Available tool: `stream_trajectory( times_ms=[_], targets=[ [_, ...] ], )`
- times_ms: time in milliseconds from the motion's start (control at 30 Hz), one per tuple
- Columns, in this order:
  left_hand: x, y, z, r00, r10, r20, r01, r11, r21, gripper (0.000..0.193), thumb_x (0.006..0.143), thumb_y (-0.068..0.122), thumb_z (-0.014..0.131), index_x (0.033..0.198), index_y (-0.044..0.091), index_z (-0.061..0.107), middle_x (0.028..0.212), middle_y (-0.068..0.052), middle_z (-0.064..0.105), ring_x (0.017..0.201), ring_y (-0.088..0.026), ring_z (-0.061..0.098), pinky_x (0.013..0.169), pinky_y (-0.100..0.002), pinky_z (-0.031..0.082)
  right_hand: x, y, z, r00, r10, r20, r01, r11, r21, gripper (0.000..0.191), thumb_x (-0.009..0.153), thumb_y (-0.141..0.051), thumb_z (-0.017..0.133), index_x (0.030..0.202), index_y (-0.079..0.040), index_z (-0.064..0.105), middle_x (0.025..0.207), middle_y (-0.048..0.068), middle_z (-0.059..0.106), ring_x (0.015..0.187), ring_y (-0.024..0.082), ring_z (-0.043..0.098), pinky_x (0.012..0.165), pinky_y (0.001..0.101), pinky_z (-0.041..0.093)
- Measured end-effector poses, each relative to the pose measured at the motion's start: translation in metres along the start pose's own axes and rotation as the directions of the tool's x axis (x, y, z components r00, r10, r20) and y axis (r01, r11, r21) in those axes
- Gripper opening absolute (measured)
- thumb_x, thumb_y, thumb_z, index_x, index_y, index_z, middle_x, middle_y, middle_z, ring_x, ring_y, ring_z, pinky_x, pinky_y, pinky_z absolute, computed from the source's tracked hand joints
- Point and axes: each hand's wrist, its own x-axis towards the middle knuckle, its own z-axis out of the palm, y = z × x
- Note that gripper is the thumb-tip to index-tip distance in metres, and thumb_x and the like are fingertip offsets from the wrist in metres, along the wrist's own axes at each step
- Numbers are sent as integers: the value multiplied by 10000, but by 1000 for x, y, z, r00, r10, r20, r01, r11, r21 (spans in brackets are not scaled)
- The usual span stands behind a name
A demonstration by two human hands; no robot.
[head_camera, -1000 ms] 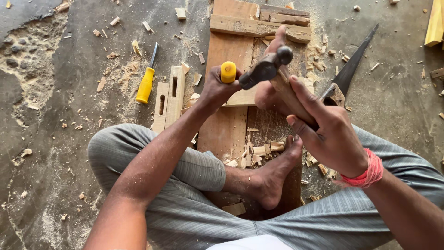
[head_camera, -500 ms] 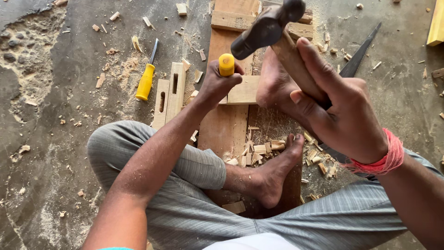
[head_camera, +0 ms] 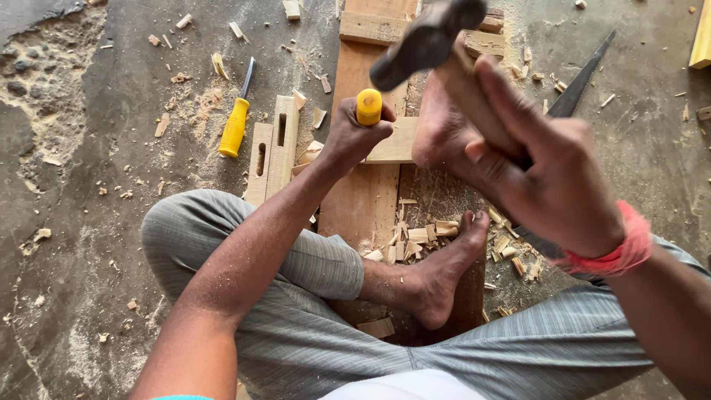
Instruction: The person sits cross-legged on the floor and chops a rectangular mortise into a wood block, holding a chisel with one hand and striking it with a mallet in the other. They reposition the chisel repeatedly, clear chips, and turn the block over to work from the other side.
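My left hand grips a chisel with a yellow handle, held upright on a pale wooden piece. My right hand holds a hammer by its wooden handle; the dark metal hammer head is raised above and to the right of the chisel. One bare foot presses on the wooden piece behind the hammer. The other foot rests on a long brown plank beneath me. A pink band circles my right wrist.
A second yellow-handled chisel lies on the concrete floor at left, beside two slotted wooden pieces. A hand saw blade lies at right. Wood chips and sawdust are scattered about. Stacked boards sit at the top.
My right hand has lifted the hammer up and away from the chisel's yellow handle. The left hand and chisel have stayed in place.
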Motion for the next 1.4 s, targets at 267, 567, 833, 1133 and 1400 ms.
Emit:
stream_trajectory(
  times_ms=[267, 567, 833, 1133, 1400],
  targets=[
    [-9, -8, -2, 999, 47, 13, -48, 999, 21, 75, 789, 39, 744, 850, 54, 702, 751, 58, 630, 704, -37, 578, 624, -230, 490, 9, 37, 11, 950, -89, -300, 163, 959, 231, 413, 1104, 20, 573, 1486, -100, 471, 1021, 151, 703, 666, 103, 640, 619, 248, 514],
    [-12, -4, -6, 999, 32, 36, -31, 999, -9, 69, 807, 48, 728, 866, 43, 692, 741, 66, 607, 683, -29, 554, 603, -229, 467, 30, 7, 13, 987, 34, 158, -33, 999, -4, 727, 978, -190, 661, 1617, -128, 319, 991, 43, 761, 706, 171, 699, 631, 302, 579],
    [-10, -19, -10, 998, 51, 21, -51, 999, 17, 67, 799, 58, 738, 853, 50, 699, 746, 66, 631, 694, -27, 579, 617, -225, 497, 54, 27, 89, 992, -112, -61, 117, 989, 91, 721, 988, -138, 647, 1631, -120, 320, 968, 62, 735, 694, 182, 686, 636, 321, 571],
    [-22, -4, 2, 998, 12, 66, -9, 999, -40, 96, 828, 110, 793, 857, 65, 713, 774, 64, 673, 711, -27, 608, 640, -226, 523, 14, 10, 3, 995, -72, 64, 72, 997, 2, 718, 1000, -79, 632, 1646, -111, 321, 941, 83, 705, 680, 195, 671, 643, 342, 562],
    [-20, -13, -5, 998, 6, 62, -7, 1000, 21, 86, 836, 100, 791, 844, 60, 715, 752, 56, 657, 687, -36, 583, 621, -235, 504, -10, 48, 44, 873, -49, -486, 219, 929, 300, 718, 1010, -27, 618, 1660, -103, 322, 918, 102, 679, 668, 207, 658, 648, 361, 554]
  ],
)
